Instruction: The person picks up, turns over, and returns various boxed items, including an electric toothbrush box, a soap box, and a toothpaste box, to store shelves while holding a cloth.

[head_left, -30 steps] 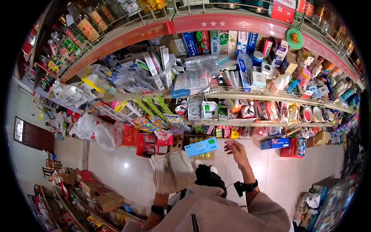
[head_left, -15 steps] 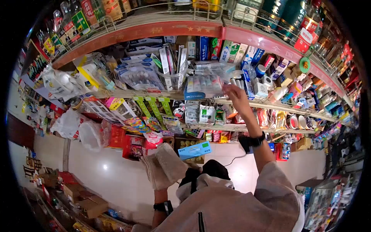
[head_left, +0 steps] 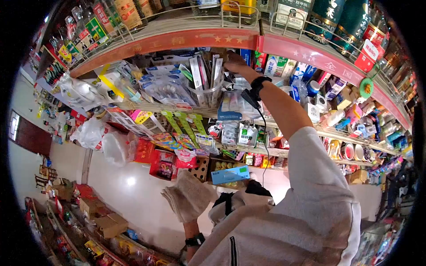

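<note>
The hands are well apart: the left hand (head_left: 191, 224), mostly hidden, holds a folded beige cloth (head_left: 188, 197) at lower centre; the right hand (head_left: 238, 66) is over the shelf (head_left: 146, 106), upper centre, its grip unclear.

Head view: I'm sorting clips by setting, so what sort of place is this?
Probably a shop: bottles stand in rows on a red-edged shelf, upright cartons crowd in below it, and green packets hang at the front.
</note>
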`<state>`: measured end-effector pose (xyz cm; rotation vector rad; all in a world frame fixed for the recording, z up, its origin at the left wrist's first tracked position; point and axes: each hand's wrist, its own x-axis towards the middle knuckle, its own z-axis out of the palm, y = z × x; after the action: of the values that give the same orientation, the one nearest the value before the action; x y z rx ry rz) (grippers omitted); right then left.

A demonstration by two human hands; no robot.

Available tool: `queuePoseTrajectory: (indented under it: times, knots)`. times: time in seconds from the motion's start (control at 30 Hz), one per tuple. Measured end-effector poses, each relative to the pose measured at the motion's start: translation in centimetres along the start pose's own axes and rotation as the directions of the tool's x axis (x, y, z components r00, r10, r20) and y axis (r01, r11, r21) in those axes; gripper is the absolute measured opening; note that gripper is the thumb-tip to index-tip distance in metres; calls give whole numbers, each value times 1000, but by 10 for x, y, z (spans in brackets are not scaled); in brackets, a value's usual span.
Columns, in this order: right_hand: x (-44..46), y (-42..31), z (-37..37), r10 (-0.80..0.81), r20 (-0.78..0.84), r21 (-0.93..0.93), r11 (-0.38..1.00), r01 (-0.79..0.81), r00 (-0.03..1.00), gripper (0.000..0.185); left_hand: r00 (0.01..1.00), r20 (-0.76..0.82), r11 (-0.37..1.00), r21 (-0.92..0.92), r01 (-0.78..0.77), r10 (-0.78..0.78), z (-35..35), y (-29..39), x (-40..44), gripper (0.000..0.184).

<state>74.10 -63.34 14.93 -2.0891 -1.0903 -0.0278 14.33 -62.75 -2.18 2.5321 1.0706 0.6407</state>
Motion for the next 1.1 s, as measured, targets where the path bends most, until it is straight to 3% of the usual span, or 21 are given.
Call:
queuePoseTrajectory:
  times: [0.03, 0.2, 0.3, 0.4, 0.43, 0.53, 0.57, 0.67, 0.87, 0.9, 0.93, 0.97, 1.03, 1.07, 1.1]
  knots:
    - [12, 1, 2, 105, 74, -289, 954, -79, 992, 52, 1000, -9, 1000, 15, 3, -3, 2, 4, 0, 71]
    - [28, 21, 21, -50, -58, -419, 908, 21, 997, 45, 1000, -29, 998, 59, 11, -10, 14, 25, -5, 72]
    - [15, 14, 11, -122, -146, -354, 933, 63, 982, 43, 999, -29, 997, 70, 17, -15, 21, 36, -10, 72]
    - [8, 31, 20, 17, -40, -268, 963, -27, 999, 41, 1000, -29, 996, 85, 13, -11, 24, 40, -9, 72]
    - [12, 54, 45, -156, -184, 191, 963, 191, 970, 38, 1000, -29, 996, 86, 13, -10, 23, 42, -10, 72]
    - [41, 94, 66, -196, -358, 229, 929, 290, 913, 35, 1000, -26, 995, 103, -1, 4, 22, 40, -8, 72]
    - [58, 118, 81, -183, -255, 111, 970, 216, 950, 37, 1000, -23, 994, 110, -4, 6, 22, 39, -6, 72]
    - [50, 123, 88, -71, -89, 490, 865, 106, 994, 40, 1000, -19, 993, 120, -22, 25, 22, 34, -5, 73]
    - [42, 34, 26, -318, -203, 58, 940, 335, 926, 44, 998, -32, 992, 120, -48, 52, 22, 23, 1, 73]
    - [18, 28, 12, -193, -124, 487, 843, 229, 973, 46, 998, -32, 992, 118, -51, 55, 22, 21, 1, 73]
    - [-7, 22, -2, -63, -41, 816, 574, 70, 997, 48, 998, -33, 991, 120, -52, 57, 22, 20, 1, 73]
    - [3, 26, -8, -136, -3, 708, 699, 98, 991, 49, 998, -33, 991, 119, -58, 62, 21, 20, 1, 73]
    - [5, 21, -7, -146, -69, 572, 805, 159, 987, 37, 997, -37, 991, 121, -61, 66, 20, 18, 3, 74]
    - [6, 19, -6, -151, -102, 496, 849, 181, 983, 32, 998, -29, 992, 118, -53, 57, 20, 16, 5, 74]
    - [8, 23, -3, -167, -71, 560, 809, 178, 983, 30, 998, -34, 991, 125, -47, 52, 19, 15, 3, 74]
